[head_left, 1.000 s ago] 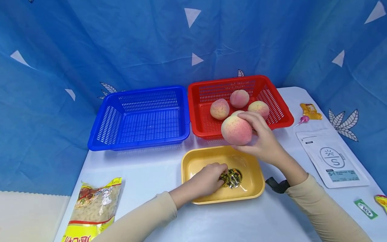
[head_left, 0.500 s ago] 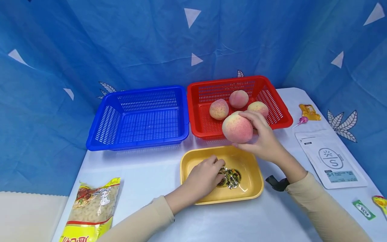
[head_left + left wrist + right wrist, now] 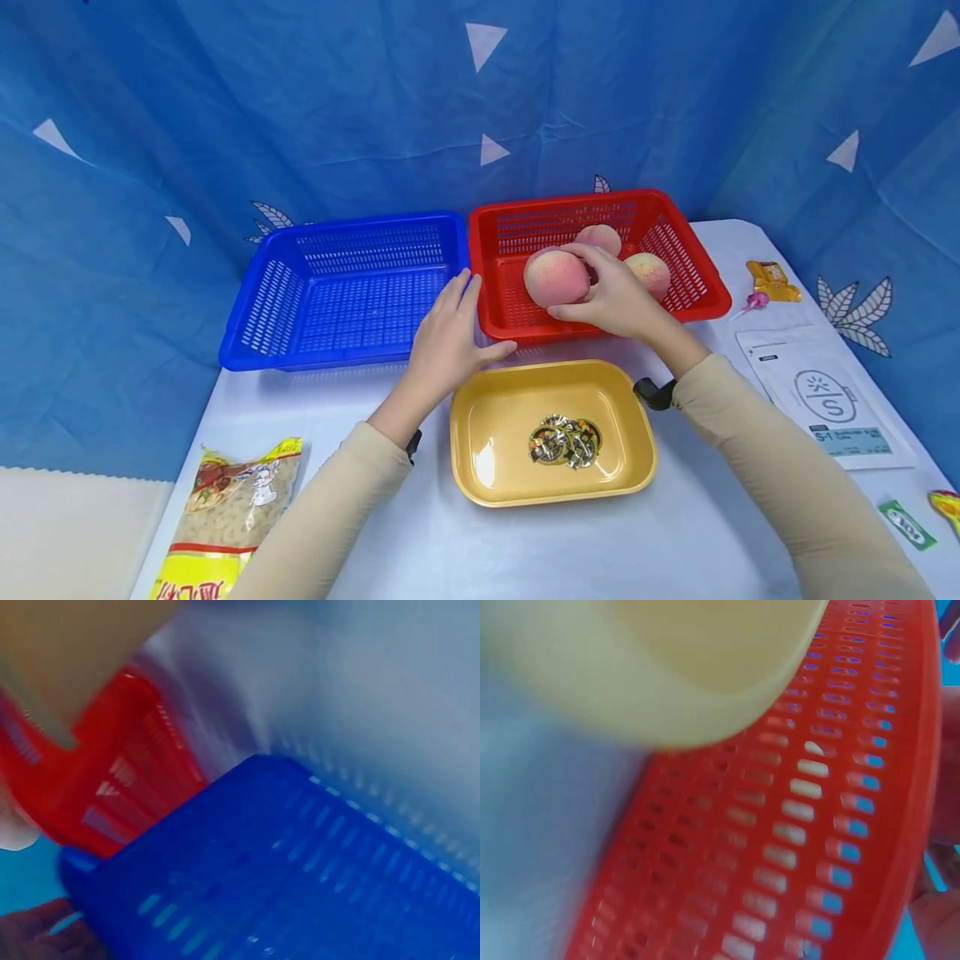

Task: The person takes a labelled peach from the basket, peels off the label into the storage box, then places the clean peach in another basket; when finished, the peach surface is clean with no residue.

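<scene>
In the head view my right hand [image 3: 617,293] grips a pink and yellow peach [image 3: 557,279] over the red basket [image 3: 600,198], thumb at the near side and fingers round the back. Other peaches [image 3: 649,273] lie in that basket, partly hidden behind the hand. My left hand [image 3: 444,337] holds nothing; its fingers reach up to the adjoining rims of the blue basket [image 3: 360,321] and the red one, thumb spread out to the right. Below the baskets sits a yellow tray [image 3: 495,492] with shiny, dark patterned round pieces [image 3: 566,442] on its bottom.
A noodle-like food bag [image 3: 232,508] lies at the left. On the right are a white pouch [image 3: 825,396], an orange packet [image 3: 772,281], a pink lollipop [image 3: 756,300] and a small green packet [image 3: 906,523]. A blue curtain [image 3: 360,100] hangs behind the baskets.
My left hand has left the shiny pieces and risen out of the yellow tray up to the basket rims. The right hand has carried the peach up and left, over the red basket.
</scene>
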A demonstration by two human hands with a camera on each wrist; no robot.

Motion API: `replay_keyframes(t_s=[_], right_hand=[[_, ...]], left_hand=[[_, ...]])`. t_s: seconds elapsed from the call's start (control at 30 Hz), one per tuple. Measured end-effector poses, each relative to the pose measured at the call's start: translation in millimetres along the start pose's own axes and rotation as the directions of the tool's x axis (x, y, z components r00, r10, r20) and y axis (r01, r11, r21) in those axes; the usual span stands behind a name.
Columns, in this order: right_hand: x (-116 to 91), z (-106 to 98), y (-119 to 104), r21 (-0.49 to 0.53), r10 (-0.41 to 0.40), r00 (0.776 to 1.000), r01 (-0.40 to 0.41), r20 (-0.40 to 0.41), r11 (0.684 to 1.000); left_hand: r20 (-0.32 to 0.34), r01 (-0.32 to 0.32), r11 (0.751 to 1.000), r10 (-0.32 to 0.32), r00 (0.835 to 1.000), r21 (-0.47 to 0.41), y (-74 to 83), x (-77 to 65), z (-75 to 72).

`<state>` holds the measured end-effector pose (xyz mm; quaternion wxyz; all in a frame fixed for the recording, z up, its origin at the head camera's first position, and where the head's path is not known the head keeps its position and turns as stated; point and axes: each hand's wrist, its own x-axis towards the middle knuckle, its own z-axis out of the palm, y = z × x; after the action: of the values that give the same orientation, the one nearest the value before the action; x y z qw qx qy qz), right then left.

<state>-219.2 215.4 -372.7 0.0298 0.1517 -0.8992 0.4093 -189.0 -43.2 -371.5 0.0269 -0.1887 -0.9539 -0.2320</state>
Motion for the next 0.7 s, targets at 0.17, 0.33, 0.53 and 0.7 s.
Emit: replay_keyframes(t_s=[0.17, 0.33, 0.53, 0.7], right_hand=[[22.1, 10.4, -0.5, -0.091, 0.013, 0.991, -0.001, 0.134, 0.996], [40.5, 22.2, -1.5, -0.21, 0.028, 0.973, 0.022, 0.23, 0.977], [50.2, 34.4, -7.1, -0.337, 0.041, 0.951, 0.068, 0.306, 0.939], [53.8, 41.2, -6.5, -0.387, 0.059, 0.92, 0.104, 0.387, 0.916]], left_hand=[[0.085, 0.054, 0.998, -0.05, 0.995, -0.043, -8.8, 8.9, 9.0], [0.125, 0.072, 0.996, -0.065, 0.99, -0.049, -14.6, 9.6, 12.3], [0.129, 0.066, 0.997, -0.06, 0.99, -0.045, -17.2, 7.9, 13.0], [0.128, 0.071, 0.996, -0.064, 0.99, -0.045, -18.8, 7.3, 14.2]])
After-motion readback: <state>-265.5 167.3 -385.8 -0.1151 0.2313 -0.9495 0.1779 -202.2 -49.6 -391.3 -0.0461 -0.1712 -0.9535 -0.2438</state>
